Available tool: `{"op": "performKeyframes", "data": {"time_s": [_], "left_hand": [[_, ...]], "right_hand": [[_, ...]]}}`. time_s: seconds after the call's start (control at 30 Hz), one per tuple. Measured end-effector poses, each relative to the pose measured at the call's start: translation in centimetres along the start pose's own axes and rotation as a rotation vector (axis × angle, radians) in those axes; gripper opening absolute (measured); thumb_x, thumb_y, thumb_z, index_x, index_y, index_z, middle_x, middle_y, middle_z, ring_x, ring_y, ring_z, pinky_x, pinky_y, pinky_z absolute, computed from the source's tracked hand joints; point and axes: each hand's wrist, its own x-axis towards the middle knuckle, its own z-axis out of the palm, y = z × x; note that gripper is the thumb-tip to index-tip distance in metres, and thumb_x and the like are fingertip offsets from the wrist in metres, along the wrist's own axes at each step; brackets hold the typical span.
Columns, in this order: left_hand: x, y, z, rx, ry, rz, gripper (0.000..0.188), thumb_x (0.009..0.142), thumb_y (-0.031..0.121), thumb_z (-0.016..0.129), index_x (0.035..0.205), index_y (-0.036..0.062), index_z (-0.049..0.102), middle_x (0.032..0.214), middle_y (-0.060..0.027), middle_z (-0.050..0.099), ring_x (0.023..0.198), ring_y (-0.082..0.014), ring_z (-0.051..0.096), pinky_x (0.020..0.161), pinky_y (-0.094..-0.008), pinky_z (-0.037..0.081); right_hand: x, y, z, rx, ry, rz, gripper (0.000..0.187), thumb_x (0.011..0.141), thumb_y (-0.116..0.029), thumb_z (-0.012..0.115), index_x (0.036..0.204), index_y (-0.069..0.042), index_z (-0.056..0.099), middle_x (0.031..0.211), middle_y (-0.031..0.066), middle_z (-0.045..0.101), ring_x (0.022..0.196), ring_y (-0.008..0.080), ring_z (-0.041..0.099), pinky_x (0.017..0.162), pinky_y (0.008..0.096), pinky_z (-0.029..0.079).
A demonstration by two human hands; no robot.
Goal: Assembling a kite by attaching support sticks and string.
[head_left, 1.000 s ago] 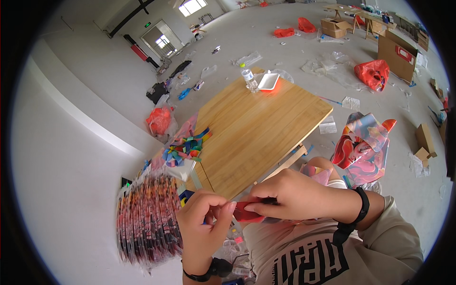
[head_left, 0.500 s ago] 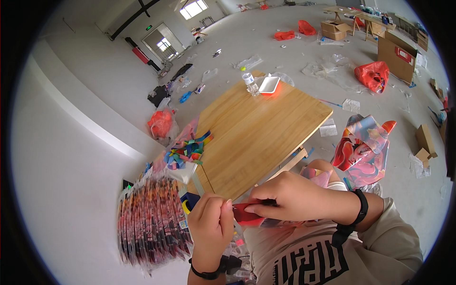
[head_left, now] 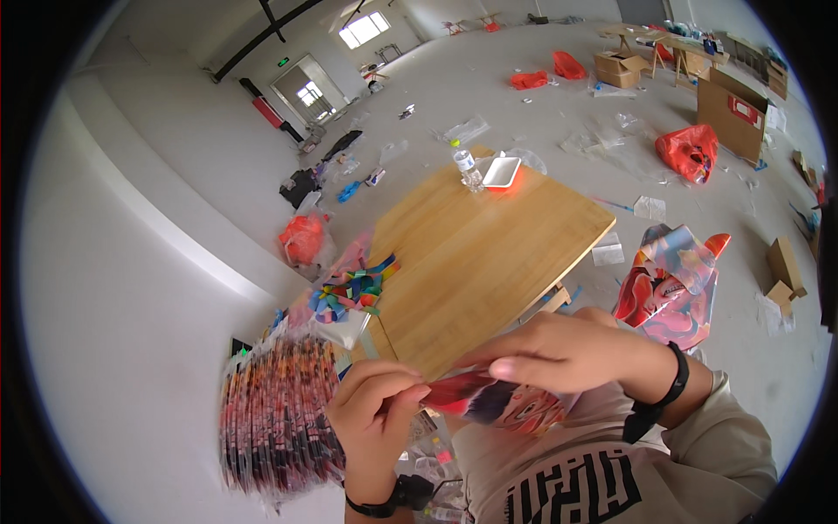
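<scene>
A thin, glossy printed sheet (head_left: 515,409) in red, black and orange, with part of a cartoon figure on it, is held in front of my body. My left hand (head_left: 374,410) pinches its narrow left end between thumb and fingertips. Across its upper edge lies my right hand (head_left: 559,351), thumb on the near side and fingers behind, partly hidden. Both hands are just off the near edge of a wooden table (head_left: 489,253). At the table's left corner sits a heap of multicoloured ribbon strips (head_left: 353,288).
Packed printed pieces in clear plastic (head_left: 279,410) stand against the left wall. A water bottle (head_left: 469,172) and a white-and-red tray (head_left: 502,174) stand on the far table end. Another colourful printed sheet (head_left: 668,284) is at right; cardboard boxes (head_left: 731,113) and red bags (head_left: 687,153) lie beyond.
More of the printed sheet shows now, its figure spread between my hands. The right hand has shifted slightly right and flattened; the left hand's fingers have loosened from a tight fist into a pinch.
</scene>
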Motion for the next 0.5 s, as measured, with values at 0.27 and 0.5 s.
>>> {"op": "performKeyframes", "data": {"time_s": [0.27,0.5], "left_hand": [[-0.1,0.0,-1.9,-0.362,0.038,-0.493,0.007,0.091,-0.005,0.062,0.098,-0.0062,0.066,0.093,-0.0152,0.07,0.061,-0.0158,0.067,0.058,-0.0244,0.056],[-1.1,-1.8,-3.8,-0.344,0.164,-0.425,0.012,0.095,0.003,0.06,0.102,-0.0049,0.056,0.093,-0.0147,0.068,0.072,-0.015,0.066,0.065,-0.0253,0.054]], "right_hand": [[-2.4,-0.7,-2.0,-0.111,-0.21,0.038,0.039,0.098,-0.029,0.058,0.132,-0.01,0.06,0.118,0.0111,0.069,0.103,0.0259,0.067,0.083,0.0324,0.052],[-3.9,2.6,-1.5,-0.101,-0.362,0.151,0.044,0.102,-0.025,0.051,0.138,0.001,0.052,0.124,0.019,0.065,0.108,0.0298,0.065,0.093,0.0342,0.048]]}}
